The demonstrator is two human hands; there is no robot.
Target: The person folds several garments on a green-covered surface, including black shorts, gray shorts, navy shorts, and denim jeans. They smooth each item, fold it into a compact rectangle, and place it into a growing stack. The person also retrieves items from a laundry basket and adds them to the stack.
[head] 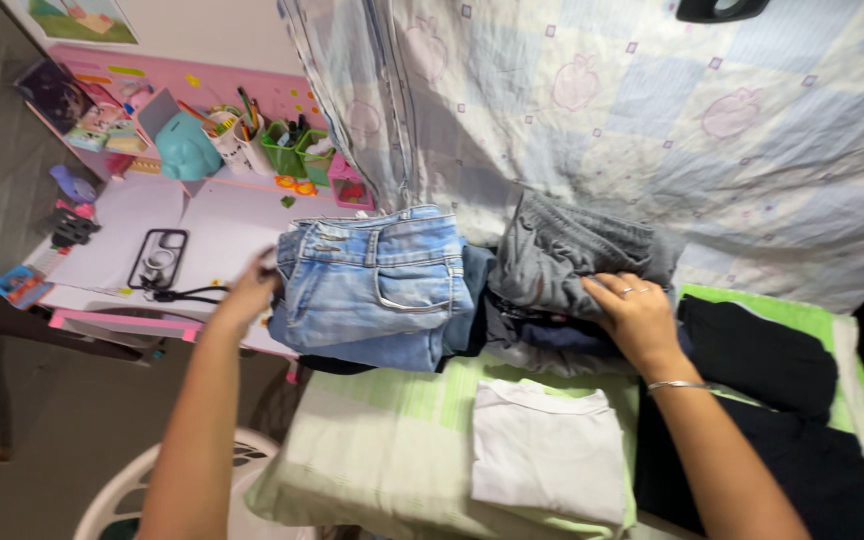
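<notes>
Bed (392, 420) crowded with folded jeans (377, 285)

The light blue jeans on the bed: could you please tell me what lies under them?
Under the light blue jeans are darker folded clothes, only their edges showing; how many is hidden.

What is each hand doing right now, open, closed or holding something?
Left hand: against the folded light-blue denim jeans; grip cannot be told.
Right hand: open, flat on the folded grey jeans.

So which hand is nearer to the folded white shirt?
The right. The right hand rests on the grey jeans just above the folded white shirt. The left hand is at the far side of the light blue jeans, farther off.
</notes>
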